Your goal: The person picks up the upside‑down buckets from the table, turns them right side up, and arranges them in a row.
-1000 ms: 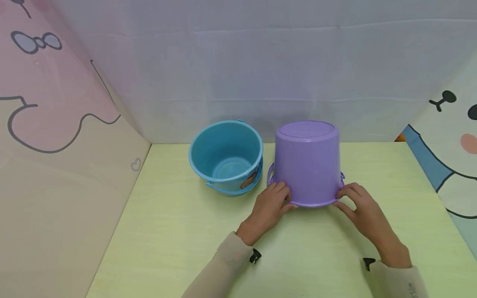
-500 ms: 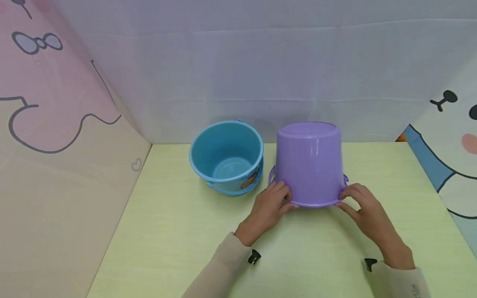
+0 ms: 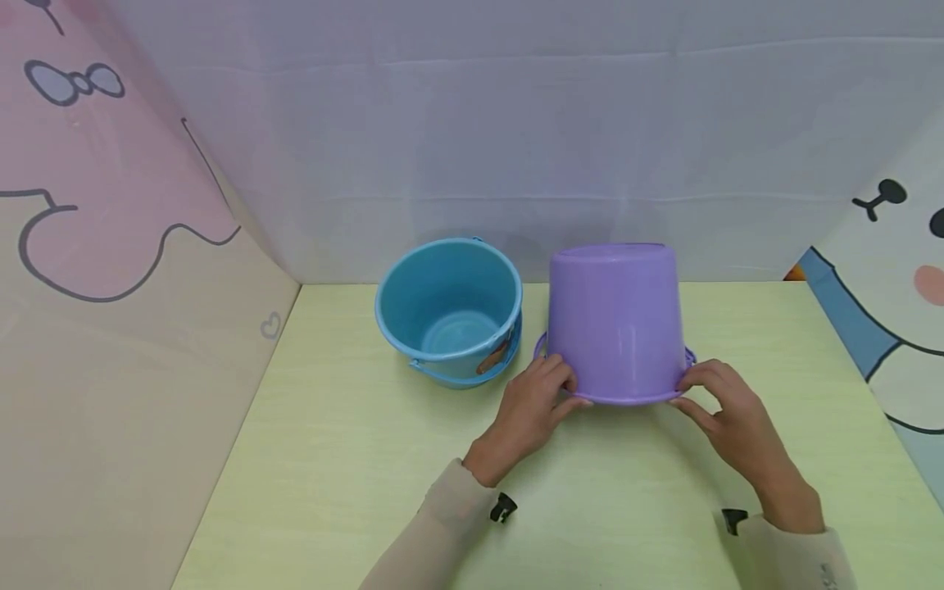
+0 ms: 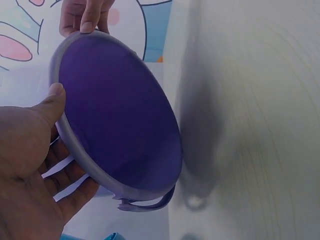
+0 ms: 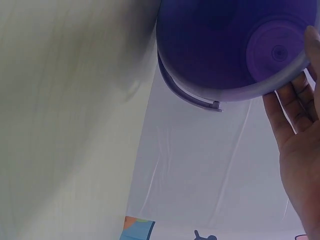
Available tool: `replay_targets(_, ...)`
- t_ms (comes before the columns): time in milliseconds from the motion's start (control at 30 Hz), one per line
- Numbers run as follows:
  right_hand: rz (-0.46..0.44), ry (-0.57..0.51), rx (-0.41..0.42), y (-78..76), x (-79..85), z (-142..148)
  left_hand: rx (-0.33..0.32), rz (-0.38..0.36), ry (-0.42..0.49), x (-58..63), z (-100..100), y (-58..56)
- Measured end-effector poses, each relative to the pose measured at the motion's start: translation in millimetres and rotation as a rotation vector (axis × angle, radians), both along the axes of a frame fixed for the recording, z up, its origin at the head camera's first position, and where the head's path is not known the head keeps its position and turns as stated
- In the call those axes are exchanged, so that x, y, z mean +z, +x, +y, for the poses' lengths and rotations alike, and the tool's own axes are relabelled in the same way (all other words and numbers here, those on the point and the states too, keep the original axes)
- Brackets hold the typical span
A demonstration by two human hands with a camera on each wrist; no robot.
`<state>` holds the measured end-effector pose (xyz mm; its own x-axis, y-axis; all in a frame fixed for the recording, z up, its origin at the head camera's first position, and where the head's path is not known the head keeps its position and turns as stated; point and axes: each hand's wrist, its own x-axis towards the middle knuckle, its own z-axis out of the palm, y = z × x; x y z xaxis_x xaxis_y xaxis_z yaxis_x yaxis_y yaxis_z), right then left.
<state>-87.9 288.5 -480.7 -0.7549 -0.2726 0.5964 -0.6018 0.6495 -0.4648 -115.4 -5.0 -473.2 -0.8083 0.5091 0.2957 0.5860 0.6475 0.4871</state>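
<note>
A purple bucket is upside down and tilted, its base up and its near rim raised off the table. At the rim's near left, my left hand pinches it, thumb inside and fingers outside, as the left wrist view shows. My right hand pinches the rim at the near right the same way. The bucket's inside faces the left wrist camera, and its handle hangs by the far rim in the right wrist view. Left of it a blue bucket stands upright, mouth up, handle lowered.
The pale yellow-green table bears both buckets. A whitish cloth wall rises along its back edge, close behind them. Printed panels stand at the left and right. Black clips show at both sleeve cuffs.
The purple bucket has shifted slightly to the right and its near rim has risen a little, its base tipping away. The right hand moved right with it. The blue bucket stays put.
</note>
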Motion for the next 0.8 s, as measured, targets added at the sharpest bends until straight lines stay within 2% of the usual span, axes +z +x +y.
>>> replay_targets(633, 0.071, -0.048, -0.015, -2.8, 5.7, -1.5, 0.024, 0.047, 0.102, 4.3, 0.5, -0.5)
replay_targets(800, 0.086, -0.06, -0.022, -3.8, 7.3, -1.5, 0.033, 0.037, 0.114, 7.4, 1.2, -0.3)
